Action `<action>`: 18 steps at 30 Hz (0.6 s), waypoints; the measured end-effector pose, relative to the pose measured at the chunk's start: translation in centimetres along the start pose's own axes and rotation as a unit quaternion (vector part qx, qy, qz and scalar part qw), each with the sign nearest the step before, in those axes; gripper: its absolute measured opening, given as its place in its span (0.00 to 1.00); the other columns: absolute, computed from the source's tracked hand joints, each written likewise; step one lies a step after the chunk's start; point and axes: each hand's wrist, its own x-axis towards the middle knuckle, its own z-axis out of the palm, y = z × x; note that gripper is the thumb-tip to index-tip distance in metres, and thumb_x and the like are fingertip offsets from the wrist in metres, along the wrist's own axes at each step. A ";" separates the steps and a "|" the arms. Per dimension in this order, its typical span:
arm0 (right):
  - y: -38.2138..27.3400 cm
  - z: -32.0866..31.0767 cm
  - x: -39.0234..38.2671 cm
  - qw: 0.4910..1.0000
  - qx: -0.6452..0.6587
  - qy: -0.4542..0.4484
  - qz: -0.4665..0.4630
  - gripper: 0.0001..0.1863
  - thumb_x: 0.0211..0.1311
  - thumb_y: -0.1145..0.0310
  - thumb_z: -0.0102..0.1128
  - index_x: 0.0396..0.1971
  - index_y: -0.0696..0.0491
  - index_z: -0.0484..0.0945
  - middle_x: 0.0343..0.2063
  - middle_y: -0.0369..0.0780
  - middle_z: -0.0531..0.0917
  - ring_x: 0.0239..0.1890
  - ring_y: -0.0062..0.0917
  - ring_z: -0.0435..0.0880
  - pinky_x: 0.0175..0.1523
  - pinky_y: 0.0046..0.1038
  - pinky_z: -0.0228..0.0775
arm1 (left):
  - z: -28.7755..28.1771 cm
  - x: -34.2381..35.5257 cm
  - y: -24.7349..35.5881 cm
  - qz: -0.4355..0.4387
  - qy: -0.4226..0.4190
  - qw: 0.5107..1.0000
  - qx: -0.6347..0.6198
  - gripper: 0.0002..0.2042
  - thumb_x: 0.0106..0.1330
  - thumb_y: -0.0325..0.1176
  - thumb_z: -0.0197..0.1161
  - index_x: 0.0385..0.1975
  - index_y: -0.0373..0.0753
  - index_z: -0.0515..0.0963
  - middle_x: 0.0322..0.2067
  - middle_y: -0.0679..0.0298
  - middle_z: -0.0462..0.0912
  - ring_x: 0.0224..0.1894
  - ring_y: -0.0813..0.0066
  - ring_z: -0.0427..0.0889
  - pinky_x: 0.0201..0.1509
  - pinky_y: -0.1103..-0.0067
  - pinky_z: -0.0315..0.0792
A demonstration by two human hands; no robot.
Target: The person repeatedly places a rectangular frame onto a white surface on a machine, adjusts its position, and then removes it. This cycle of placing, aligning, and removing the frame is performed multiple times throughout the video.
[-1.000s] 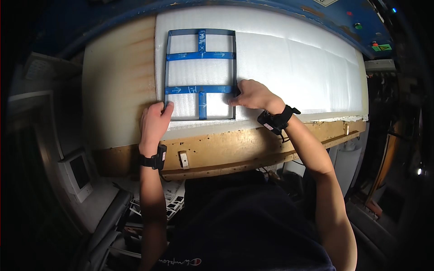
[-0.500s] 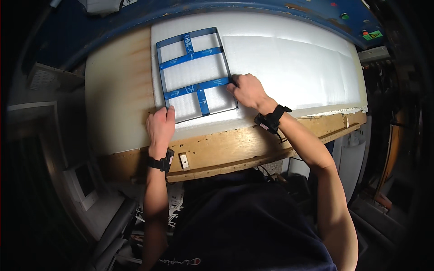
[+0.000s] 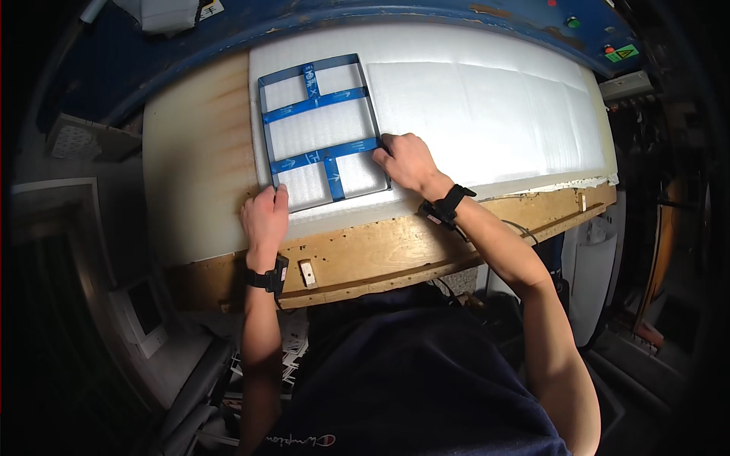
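A rectangular cutting die (image 3: 321,156), a thin dark metal frame with blue crossbars bearing white markings, lies flat on white foam sheeting (image 3: 487,114). My left hand (image 3: 265,216) grips its near left corner, thumb and fingers closed on the edge. On the right side of the frame, where a blue crossbar meets it, my right hand (image 3: 408,162) is closed round the rim. The fingertips of both hands are partly hidden. A black strap with a small device sits on each wrist.
The foam lies over a pale board (image 3: 198,167) with a wooden front ledge (image 3: 395,247). Behind it runs a blue machine beam (image 3: 319,24) with buttons and a warning label on the right. A white crumpled piece (image 3: 169,15) rests on the beam at the back left.
The cutting die has slid slightly toward me and to the left, with both hands still on it. The view has also shifted a little.
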 end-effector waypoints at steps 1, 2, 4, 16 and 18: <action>-0.1 -0.1 -0.1 1.000 0.002 0.000 0.003 0.18 0.62 0.58 0.54 0.30 0.59 0.82 0.25 0.54 0.84 0.33 0.50 0.83 0.44 0.45 0.76 | 0.1 0.1 -0.2 0.009 0.010 1.000 -0.005 0.21 0.69 0.43 0.57 0.19 0.32 0.73 0.19 0.44 0.75 0.26 0.37 0.74 0.32 0.54 0.67; -0.2 -0.1 -0.1 1.000 0.004 -0.001 0.004 0.18 0.62 0.58 0.55 0.30 0.59 0.82 0.25 0.54 0.83 0.33 0.50 0.83 0.43 0.45 0.76 | 0.0 0.1 -0.1 0.006 0.003 1.000 -0.005 0.20 0.70 0.43 0.57 0.19 0.33 0.73 0.19 0.43 0.76 0.27 0.36 0.75 0.34 0.53 0.68; -0.1 0.0 -0.3 1.000 0.005 0.006 0.008 0.18 0.62 0.58 0.54 0.30 0.59 0.82 0.25 0.54 0.83 0.33 0.50 0.83 0.43 0.46 0.76 | -0.3 0.2 0.3 0.000 -0.010 1.000 -0.005 0.20 0.70 0.44 0.55 0.20 0.34 0.74 0.21 0.42 0.78 0.29 0.34 0.76 0.39 0.49 0.69; 0.3 0.6 -0.5 1.000 0.020 0.020 -0.005 0.17 0.62 0.59 0.54 0.28 0.60 0.81 0.23 0.54 0.82 0.30 0.51 0.83 0.41 0.46 0.76 | 0.6 0.1 -0.2 0.004 -0.008 1.000 0.006 0.20 0.71 0.44 0.54 0.21 0.34 0.74 0.23 0.41 0.79 0.31 0.33 0.76 0.40 0.49 0.68; 0.2 0.4 -0.5 0.999 0.028 0.018 -0.007 0.17 0.62 0.59 0.54 0.28 0.60 0.81 0.22 0.54 0.82 0.30 0.51 0.83 0.41 0.46 0.76 | 0.5 0.1 -0.4 0.002 -0.009 1.000 0.007 0.20 0.71 0.44 0.54 0.21 0.34 0.74 0.23 0.41 0.79 0.30 0.33 0.76 0.39 0.49 0.68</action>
